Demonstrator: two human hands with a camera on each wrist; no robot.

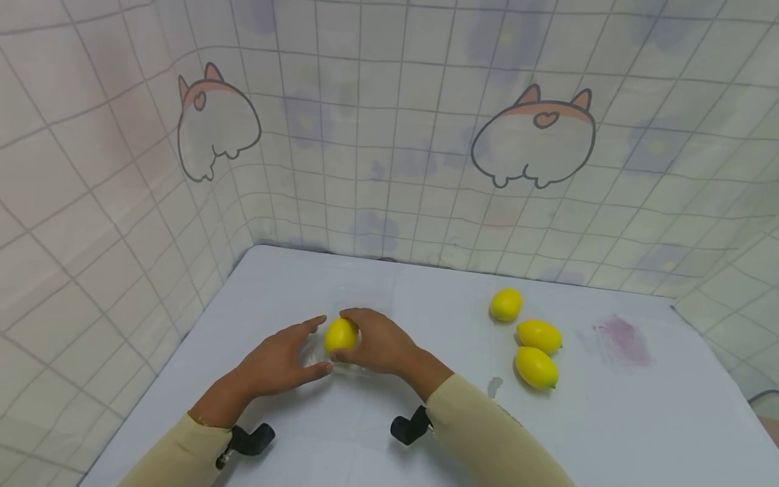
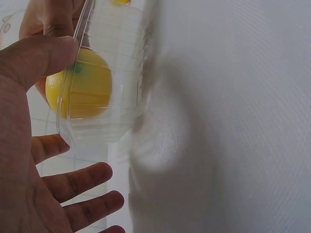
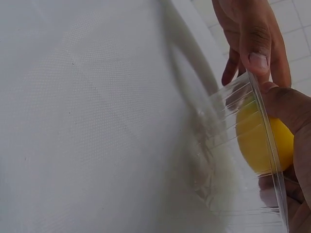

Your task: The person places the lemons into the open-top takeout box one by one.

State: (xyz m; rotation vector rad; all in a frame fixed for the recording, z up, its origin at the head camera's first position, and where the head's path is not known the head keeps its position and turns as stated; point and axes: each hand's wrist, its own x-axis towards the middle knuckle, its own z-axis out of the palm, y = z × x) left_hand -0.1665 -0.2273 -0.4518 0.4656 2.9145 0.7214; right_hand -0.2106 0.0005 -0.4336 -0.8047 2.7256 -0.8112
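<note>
A yellow lemon is held between the thumb and fingers of my right hand. Part of it sits below the rim of a clear plastic container, seen through its wall in both wrist views. My left hand stands at the container's left side with its fingers spread. In the left wrist view its thumb lies at the container's rim, while the other fingers reach past the wall. The container is hard to make out in the head view.
Three more lemons lie on the white table to the right: one lemon farther back, another lemon and a third lemon close together. A pinkish stain marks the tabletop. Patterned sheeting hangs behind and at the sides.
</note>
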